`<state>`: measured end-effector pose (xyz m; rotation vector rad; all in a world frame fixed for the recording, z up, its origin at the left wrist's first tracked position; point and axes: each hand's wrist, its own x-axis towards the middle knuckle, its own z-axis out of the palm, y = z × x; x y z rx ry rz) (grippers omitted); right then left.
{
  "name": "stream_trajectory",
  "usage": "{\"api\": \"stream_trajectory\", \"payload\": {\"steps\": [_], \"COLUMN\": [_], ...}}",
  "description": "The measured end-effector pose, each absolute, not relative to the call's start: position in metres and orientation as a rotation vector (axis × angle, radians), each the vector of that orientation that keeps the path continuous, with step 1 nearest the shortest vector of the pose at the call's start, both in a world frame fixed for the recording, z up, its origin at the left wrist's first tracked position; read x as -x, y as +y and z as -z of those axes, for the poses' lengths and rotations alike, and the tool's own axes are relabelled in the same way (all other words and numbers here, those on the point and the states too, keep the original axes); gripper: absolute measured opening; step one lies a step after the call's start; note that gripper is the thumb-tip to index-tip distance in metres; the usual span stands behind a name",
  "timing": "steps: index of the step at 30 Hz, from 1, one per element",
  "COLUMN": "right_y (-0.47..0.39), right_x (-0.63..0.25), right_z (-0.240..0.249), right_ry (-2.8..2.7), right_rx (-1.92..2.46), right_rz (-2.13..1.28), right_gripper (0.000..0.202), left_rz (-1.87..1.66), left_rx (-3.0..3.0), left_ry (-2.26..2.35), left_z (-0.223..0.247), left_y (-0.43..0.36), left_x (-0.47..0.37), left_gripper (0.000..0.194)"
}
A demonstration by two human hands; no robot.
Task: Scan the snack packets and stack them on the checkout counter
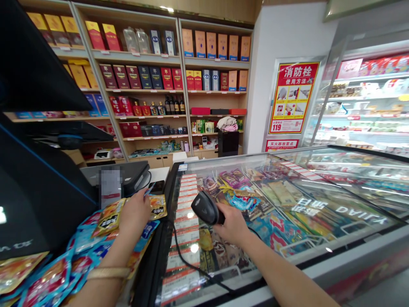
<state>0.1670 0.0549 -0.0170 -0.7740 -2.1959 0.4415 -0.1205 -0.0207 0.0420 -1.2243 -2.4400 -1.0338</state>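
Observation:
A black handheld scanner [206, 209] is gripped in my right hand [232, 224], above the glass top of a freezer; its black cable loops down over the glass. My left hand [136, 209] has its fingers closed at a yellow packet [158, 206] and a thin blue edge beside it; how much of this it holds is hard to make out. Another yellow packet [109, 216] lies just left of that hand. Beneath my left forearm spreads a pile of blue and red snack packets [51, 277].
The freezer [322, 264] holds colourful packs under glass. A dark monitor [38, 183] stands at the left, with a phone-like screen [110, 187] beside it. Behind are shelves [137, 57] of boxes and bottles, a red poster [294, 98] and a lit display fridge [370, 102].

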Motion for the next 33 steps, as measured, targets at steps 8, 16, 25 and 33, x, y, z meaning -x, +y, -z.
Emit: {"api": "stream_trajectory", "payload": {"steps": [8,16,25,33], "right_y": [0.058,0.059,0.055,0.055], "right_x": [-0.17,-0.177,-0.181,-0.179], "right_z": [0.015,0.006,0.0,0.0], "right_ry": [-2.167,-2.206,-2.355,-2.437], "right_rx": [0.769,0.767,0.772,0.818], "right_rz": [-0.414,-0.389,-0.368,-0.382], "right_gripper": [0.022,0.025,0.022,0.022], "left_rz": [2.754,2.65,2.215,2.15], "left_rx": [1.058,1.094,1.201,1.198], "left_ry": [-2.088,-2.149,-2.269,-2.242], "left_z": [-0.035,-0.011,0.001,0.012], "left_y": [0.004,0.008,0.002,0.005], "left_x": [0.057,0.045,0.059,0.067], "left_gripper": [0.035,0.043,0.053,0.055]}}
